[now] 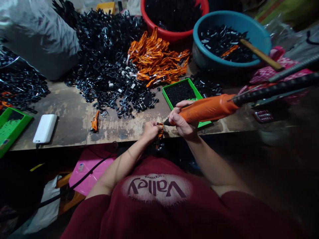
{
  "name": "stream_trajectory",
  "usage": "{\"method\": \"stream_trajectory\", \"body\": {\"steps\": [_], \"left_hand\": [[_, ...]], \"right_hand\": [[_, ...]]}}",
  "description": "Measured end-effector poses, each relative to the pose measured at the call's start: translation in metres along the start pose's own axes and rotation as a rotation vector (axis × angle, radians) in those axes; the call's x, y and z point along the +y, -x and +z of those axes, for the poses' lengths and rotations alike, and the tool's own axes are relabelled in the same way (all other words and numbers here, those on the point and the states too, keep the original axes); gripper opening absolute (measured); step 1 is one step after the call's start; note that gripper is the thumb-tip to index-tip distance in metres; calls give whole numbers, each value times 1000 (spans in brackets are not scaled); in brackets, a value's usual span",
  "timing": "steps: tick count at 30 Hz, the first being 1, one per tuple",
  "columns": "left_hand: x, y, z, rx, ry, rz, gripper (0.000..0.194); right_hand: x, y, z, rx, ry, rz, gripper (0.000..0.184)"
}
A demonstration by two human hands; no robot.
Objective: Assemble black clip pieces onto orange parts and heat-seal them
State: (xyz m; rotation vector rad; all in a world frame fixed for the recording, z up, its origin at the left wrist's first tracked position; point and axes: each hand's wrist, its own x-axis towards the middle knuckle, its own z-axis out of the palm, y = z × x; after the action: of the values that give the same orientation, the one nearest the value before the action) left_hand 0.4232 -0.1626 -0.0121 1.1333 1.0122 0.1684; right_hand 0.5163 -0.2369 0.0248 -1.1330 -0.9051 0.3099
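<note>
My right hand point(183, 121) is wrapped round an orange electric screwdriver point(208, 108), which lies almost level with its dark tip pointing left. My left hand point(151, 131) is closed on a small orange and black plastic part point(160, 132) at the table's front edge. The screwdriver's tip is at the upper end of this part; whether they touch I cannot tell. Behind my right hand is a green tray point(164, 94) with many tiny dark pieces, probably screws. A single orange part point(95, 121) lies on the table to the left.
Heaps of black parts point(107, 49) and orange parts point(159, 59) cover the back of the table point(72, 127). Behind them stand a red basin point(171, 35) and a blue basin point(199, 54). A white power bank point(45, 128) and another green tray point(23, 127) lie at left.
</note>
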Motion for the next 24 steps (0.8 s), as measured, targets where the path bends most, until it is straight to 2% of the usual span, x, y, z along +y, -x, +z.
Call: {"method": "stream_trajectory", "body": {"steps": [4,17,20,24], "left_hand": [[-1,-1,-1,-22,-12,13,12],[1,-1,1,26,-59,25,16],[-1,-1,0,19,-29,27,15],[-2,-1,-8,-23,102,32,18]], "right_hand": [[-2,2,0,-11,-28,-25,34],[-10,0,3,21,4,-45,34],[-14,-1,2,36,9,-58,33],[-21,-5,-4,122,32,-76,32]]}}
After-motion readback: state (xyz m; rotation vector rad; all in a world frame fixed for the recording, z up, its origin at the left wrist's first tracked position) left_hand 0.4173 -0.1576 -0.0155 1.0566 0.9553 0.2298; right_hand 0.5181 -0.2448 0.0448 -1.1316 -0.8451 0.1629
